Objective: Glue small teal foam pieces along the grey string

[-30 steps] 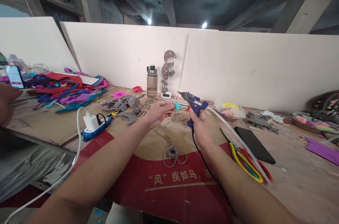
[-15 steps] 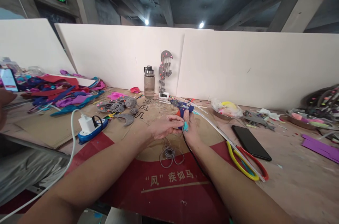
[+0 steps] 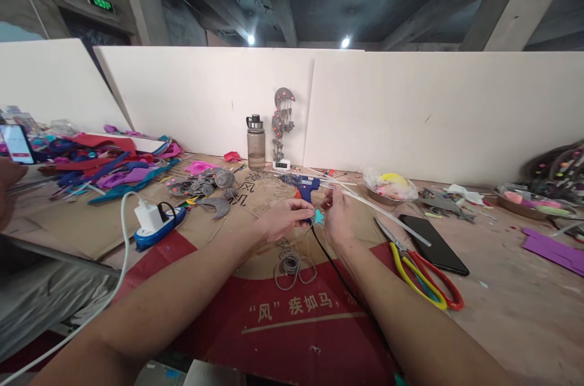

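My left hand (image 3: 285, 220) is closed in a pinch, with a small teal star (image 3: 319, 217) and thin grey cord at its fingertips. Just beyond, a blue glue gun (image 3: 302, 184) with an orange trigger points left, its black cable running down toward me. Behind the gun, my right hand (image 3: 338, 214) has its fingers curled at a long clear glue stick (image 3: 387, 215); the fingers partly hide the contact. A loose coil of grey cord (image 3: 292, 264) lies on the cardboard below my hands.
Scissors (image 3: 417, 267) and a black phone (image 3: 433, 245) lie right. Left are a blue power strip (image 3: 157, 234), grey yarn balls (image 3: 224, 178) and felt scraps (image 3: 121, 174). A bottle (image 3: 256, 145) and a grey moon hanging (image 3: 283, 109) stand behind. Another person's hand shows far left.
My right hand has come off the glue gun and moved back to the glue stick. The gun sits further left. The stick's near end has shifted up and left, off the scissors.
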Available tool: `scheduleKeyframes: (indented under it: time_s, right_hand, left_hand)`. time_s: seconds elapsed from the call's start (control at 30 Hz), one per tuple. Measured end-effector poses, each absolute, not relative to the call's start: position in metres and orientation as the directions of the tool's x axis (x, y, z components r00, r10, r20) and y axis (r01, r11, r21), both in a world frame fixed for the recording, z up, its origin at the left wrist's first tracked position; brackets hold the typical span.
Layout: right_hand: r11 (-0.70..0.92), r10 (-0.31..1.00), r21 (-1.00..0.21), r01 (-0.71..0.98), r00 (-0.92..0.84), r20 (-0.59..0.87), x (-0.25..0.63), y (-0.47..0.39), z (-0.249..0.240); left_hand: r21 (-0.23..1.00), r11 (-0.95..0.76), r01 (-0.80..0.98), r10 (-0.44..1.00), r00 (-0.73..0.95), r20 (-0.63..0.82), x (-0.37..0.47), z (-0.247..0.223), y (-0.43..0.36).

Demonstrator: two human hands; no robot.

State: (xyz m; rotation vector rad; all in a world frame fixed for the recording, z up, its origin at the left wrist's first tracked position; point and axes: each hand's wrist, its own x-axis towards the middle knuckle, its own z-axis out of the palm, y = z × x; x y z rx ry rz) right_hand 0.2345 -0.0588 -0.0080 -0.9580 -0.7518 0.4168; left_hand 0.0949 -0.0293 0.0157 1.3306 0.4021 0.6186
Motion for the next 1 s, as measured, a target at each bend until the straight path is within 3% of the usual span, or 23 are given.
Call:
scheduleKeyframes:
  time_s: [0.17,0.5,0.8,1.0]
  right_hand:
    - [0.563,0.598,-0.818,-0.115,0.74,0.308,0.239,-0.061,0.002]
    - [0.507,0.583,-0.861,0.04,0.72,0.376,0.242,-0.068,0.008]
    - [0.515,0.745,-0.817,-0.261,0.608,0.275,0.243,-0.067,0.016]
    - [0.506,0.698,-0.858,-0.094,0.629,0.343,0.242,-0.072,0.02]
  left_hand:
    - [0.991,-0.031,-0.133,0.613,0.78,0.124,0.095,0.012,-0.028]
    - [0.988,-0.104,-0.115,0.578,0.801,0.154,0.092,0.007,-0.021]
    - [0.936,-0.35,0.02,0.587,0.783,0.203,0.084,0.012,-0.021]
    - [0.926,-0.377,0.016,0.577,0.786,0.222,0.083,0.016,-0.024]
